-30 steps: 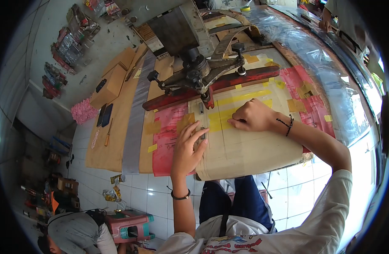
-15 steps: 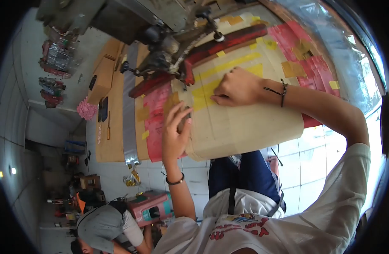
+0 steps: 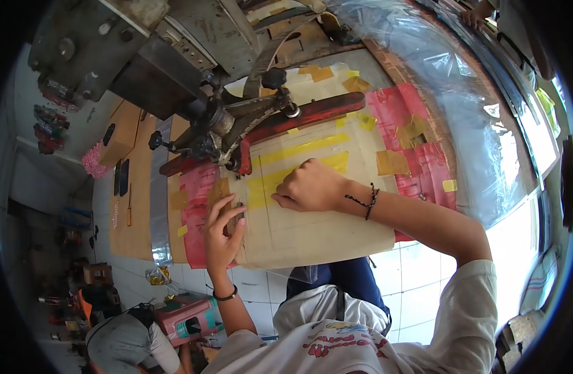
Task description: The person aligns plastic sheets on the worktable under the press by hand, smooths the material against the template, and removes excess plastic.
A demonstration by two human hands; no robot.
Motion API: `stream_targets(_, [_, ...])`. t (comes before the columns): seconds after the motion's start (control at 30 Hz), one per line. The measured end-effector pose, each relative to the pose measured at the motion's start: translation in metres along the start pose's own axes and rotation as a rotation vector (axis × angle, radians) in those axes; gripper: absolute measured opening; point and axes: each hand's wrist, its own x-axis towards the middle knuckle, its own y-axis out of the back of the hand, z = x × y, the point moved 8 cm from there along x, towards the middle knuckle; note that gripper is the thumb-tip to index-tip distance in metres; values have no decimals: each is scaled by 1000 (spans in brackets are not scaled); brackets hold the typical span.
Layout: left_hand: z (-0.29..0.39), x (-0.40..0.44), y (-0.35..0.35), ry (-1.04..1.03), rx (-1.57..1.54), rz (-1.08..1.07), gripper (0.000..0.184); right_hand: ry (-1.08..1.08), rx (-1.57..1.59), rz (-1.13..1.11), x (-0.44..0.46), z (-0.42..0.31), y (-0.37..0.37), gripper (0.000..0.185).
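Observation:
A beige sheet (image 3: 317, 237) with yellow tape strips (image 3: 305, 147) covers the work surface, red taped film at both sides. My left hand (image 3: 222, 234) rests at the sheet's left edge, fingers spread, beside a small dark metal piece (image 3: 239, 214). Curled on the yellow tape, my right hand (image 3: 309, 187) has its thumb and fingers pressed together; what they hold, if anything, is hidden. Just beyond my hands stands the machine head (image 3: 218, 121), with a long red bar (image 3: 311, 114) across the sheet.
On the brown board to the left lie two dark phones (image 3: 121, 177) and an orange-handled screwdriver (image 3: 129, 215). Clear plastic sheeting (image 3: 417, 56) covers the right side. A person in grey (image 3: 121, 343) bends low beside a pink stool (image 3: 190, 321). Another person's hand (image 3: 476, 15) shows at top right.
The whole view has shifted and turned. Both of my hands keep nearly the same places on the sheet, the left spread and the right curled.

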Motion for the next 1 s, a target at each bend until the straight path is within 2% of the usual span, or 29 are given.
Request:
stream_targets(0.2, [3, -3, -3, -11, 20, -29, 30, 6, -33, -48, -1, 4, -2, 29])
stream_targets(0.33, [4, 0, -1, -90, 46, -48, 35, 36, 30, 19, -1, 4, 0, 38])
stream_targets(0.47, [-7, -7, -4, -64, -54, -25, 36, 44, 51, 1, 3, -3, 14, 27])
stream_targets(0.57, [-10, -7, -4, -56, -67, -19, 35, 74, 62, 84, 6, -7, 21, 24])
stream_targets(0.8, [0, -6, -3, -170, 38, -36, 32, -56, 120, 35, 0, 5, 19, 20])
stream_targets(0.9, [-1, -7, -4, -156, 26, -35, 31, -37, 97, 24, 2, 2, 22, 16])
stream_targets(1.0, [-1, -8, -3, -176, 21, -23, 30, 37, 7, 9, 4, -9, 22, 34])
